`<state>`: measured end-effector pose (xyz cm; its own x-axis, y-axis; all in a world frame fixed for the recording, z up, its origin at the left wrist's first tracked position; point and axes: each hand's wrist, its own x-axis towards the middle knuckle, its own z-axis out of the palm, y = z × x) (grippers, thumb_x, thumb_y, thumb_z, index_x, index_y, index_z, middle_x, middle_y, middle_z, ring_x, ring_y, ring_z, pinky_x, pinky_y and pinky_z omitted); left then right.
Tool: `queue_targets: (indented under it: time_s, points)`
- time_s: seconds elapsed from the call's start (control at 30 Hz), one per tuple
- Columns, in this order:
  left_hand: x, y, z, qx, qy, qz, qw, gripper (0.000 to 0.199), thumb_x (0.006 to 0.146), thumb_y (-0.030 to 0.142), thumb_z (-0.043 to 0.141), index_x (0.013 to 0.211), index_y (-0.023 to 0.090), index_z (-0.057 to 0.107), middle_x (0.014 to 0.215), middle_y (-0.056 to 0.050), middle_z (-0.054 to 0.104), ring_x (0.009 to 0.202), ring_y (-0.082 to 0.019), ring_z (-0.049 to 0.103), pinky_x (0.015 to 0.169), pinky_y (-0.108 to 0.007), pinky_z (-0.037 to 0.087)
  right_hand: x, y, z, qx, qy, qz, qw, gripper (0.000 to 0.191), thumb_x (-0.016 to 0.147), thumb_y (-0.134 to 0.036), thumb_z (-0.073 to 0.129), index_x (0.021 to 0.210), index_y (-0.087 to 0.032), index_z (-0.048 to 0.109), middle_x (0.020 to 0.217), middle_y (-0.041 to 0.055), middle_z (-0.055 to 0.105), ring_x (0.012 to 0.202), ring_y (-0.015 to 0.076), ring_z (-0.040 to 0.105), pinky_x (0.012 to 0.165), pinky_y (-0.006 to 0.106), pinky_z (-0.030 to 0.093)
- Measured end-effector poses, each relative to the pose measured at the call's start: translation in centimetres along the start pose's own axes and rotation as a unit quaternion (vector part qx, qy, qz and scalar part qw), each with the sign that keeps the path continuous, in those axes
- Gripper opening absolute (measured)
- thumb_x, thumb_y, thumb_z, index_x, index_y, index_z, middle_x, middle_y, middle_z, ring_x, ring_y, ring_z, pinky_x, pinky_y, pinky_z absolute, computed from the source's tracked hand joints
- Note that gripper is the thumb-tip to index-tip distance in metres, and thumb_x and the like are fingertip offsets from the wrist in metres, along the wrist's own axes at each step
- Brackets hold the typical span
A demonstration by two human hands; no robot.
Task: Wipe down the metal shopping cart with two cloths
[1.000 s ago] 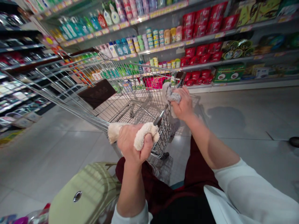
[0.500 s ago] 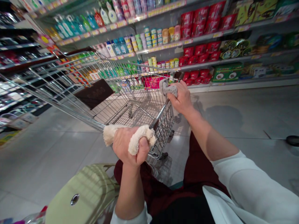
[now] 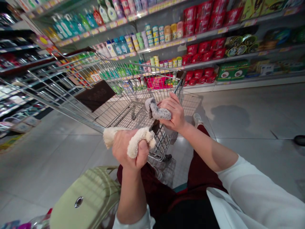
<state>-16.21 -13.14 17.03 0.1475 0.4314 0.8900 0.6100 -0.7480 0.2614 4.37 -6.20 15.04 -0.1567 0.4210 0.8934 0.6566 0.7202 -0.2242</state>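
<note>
The metal shopping cart stands before me, its near rim close to both hands. My left hand is closed around a cream, fluffy cloth at the cart's near corner. Part of the cloth sticks out on each side of the fist. Farther along the same rim, my right hand is closed on a crumpled grey cloth. The rim under the right hand is mostly hidden. A dark brown panel hangs on the cart's left side.
Shelves of bottles, jars and red tubs run behind the cart. A pale green stool-like seat is at my lower left, with plastic-wrapped items beside it. Another shelf rack stands at left. Grey tiled floor lies right.
My right hand has moved along the cart's rim toward me and slightly left, bringing the grey cloth with it. The left hand stays at the corner, still gripping the cream cloth.
</note>
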Motion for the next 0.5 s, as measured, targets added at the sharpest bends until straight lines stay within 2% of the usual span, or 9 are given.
queue_targets:
  time_s: [0.1, 0.23, 0.33, 0.43, 0.5]
  points:
    - [0.3, 0.2, 0.2, 0.005, 0.019, 0.041, 0.999, 0.025, 0.092, 0.038, 0.049, 0.089, 0.020, 0.065, 0.076, -0.007, 0.065, 0.071, -0.020, 0.055, 0.072, -0.037, 0.042, 0.6, 3.0, 0.1, -0.037, 0.020, 0.028, 0.999, 0.048, 0.094, -0.062, 0.034, 0.091, -0.022, 0.060, 0.090, 0.0048, 0.060, 0.094, 0.0202, 0.057, 0.116, 0.050, 0.030]
    - [0.6, 0.7, 0.4, 0.000, 0.023, 0.034, 0.999, 0.026, 0.093, 0.039, 0.049, 0.089, 0.020, 0.065, 0.075, -0.007, 0.065, 0.070, -0.020, 0.056, 0.071, -0.037, 0.042, 1.9, 8.8, -0.4, -0.114, 0.046, 0.116, 0.986, 0.050, 0.096, -0.060, 0.028, 0.087, -0.021, 0.057, 0.087, 0.0078, 0.060, 0.094, 0.0222, 0.057, 0.107, 0.050, 0.038]
    - [0.7, 1.0, 0.4, -0.007, 0.028, 0.033, 0.999, 0.026, 0.093, 0.039, 0.048, 0.088, 0.021, 0.065, 0.074, -0.006, 0.066, 0.069, -0.020, 0.057, 0.070, -0.037, 0.041, 3.3, 12.5, -1.4, -0.147, 0.026, 0.140, 0.979, 0.047, 0.096, -0.059, 0.031, 0.080, -0.020, 0.054, 0.084, 0.0086, 0.059, 0.093, 0.0228, 0.057, 0.100, 0.048, 0.043]
    - [0.6, 0.9, 0.4, -0.011, 0.031, 0.033, 0.999, 0.026, 0.094, 0.039, 0.047, 0.088, 0.022, 0.065, 0.073, -0.006, 0.066, 0.069, -0.020, 0.057, 0.071, -0.038, 0.041, 5.0, 14.5, -2.5, -0.181, 0.017, 0.162, 0.970, 0.041, 0.095, -0.055, 0.041, 0.078, -0.019, 0.052, 0.084, 0.0089, 0.059, 0.093, 0.0228, 0.056, 0.094, 0.044, 0.044]
    - [0.3, 0.7, 0.4, -0.010, 0.020, 0.025, 0.999, 0.027, 0.093, 0.041, 0.047, 0.089, 0.022, 0.066, 0.073, -0.006, 0.066, 0.070, -0.021, 0.057, 0.072, -0.039, 0.040, 6.3, 15.2, -3.1, -0.208, 0.042, 0.195, 0.958, 0.036, 0.096, -0.049, 0.045, 0.081, -0.017, 0.053, 0.089, 0.0098, 0.061, 0.095, 0.0217, 0.056, 0.092, 0.041, 0.042]
